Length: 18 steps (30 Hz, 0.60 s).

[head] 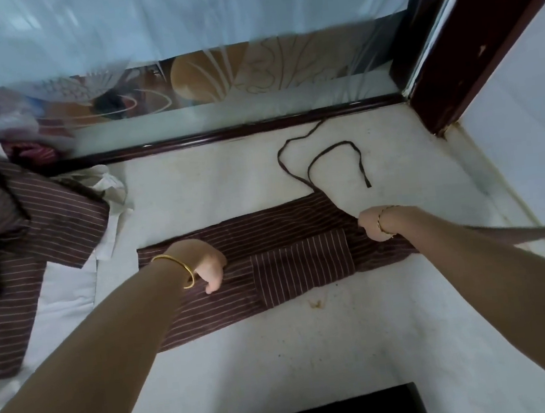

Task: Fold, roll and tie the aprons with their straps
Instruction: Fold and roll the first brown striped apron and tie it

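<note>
L grip (209, 268) curled on apron (287, 228), R grip (372, 225) too

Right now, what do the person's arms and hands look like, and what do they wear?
The left forearm and right forearm are bare; no sleeves show. By the left hand sits a thin, plain gold bangle; by the right hand, a gold bracelet, its detail blurred. No gloves.

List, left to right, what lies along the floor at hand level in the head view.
In order: heap of striped aprons → left hand, fingers curled on the folded apron → pocket → right hand, gripping that apron's right end.
</note>
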### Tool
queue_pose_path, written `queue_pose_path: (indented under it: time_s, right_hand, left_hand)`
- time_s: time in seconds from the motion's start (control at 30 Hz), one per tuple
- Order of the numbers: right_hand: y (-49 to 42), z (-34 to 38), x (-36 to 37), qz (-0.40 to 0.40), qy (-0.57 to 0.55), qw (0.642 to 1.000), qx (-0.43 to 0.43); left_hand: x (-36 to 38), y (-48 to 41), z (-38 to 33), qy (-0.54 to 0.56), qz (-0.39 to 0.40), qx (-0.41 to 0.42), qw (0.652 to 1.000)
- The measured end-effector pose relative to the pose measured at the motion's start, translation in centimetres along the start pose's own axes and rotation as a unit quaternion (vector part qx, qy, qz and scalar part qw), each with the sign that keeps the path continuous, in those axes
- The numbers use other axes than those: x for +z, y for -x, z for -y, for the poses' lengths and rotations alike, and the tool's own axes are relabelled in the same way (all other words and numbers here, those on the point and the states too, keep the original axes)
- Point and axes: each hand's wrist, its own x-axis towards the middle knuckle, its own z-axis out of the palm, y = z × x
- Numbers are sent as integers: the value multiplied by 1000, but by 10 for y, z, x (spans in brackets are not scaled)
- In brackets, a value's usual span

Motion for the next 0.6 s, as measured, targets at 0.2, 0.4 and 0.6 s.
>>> queue_pose_path:
  time_s: [0.2, 0.4, 0.6]
  right_hand:
    - [-29, 9, -40, -14, -12, 999, 27]
    - [-63, 14, -62, -61, -40, 997, 32]
    - [-85, 16, -55, -143, -37, 989, -3]
  left_hand:
    - [-8, -30, 46, 13, -56, -51, 997]
    - [-11, -66, 64, 70, -154, -81, 982]
    - [-17, -85, 70, 73, -188, -117, 972]
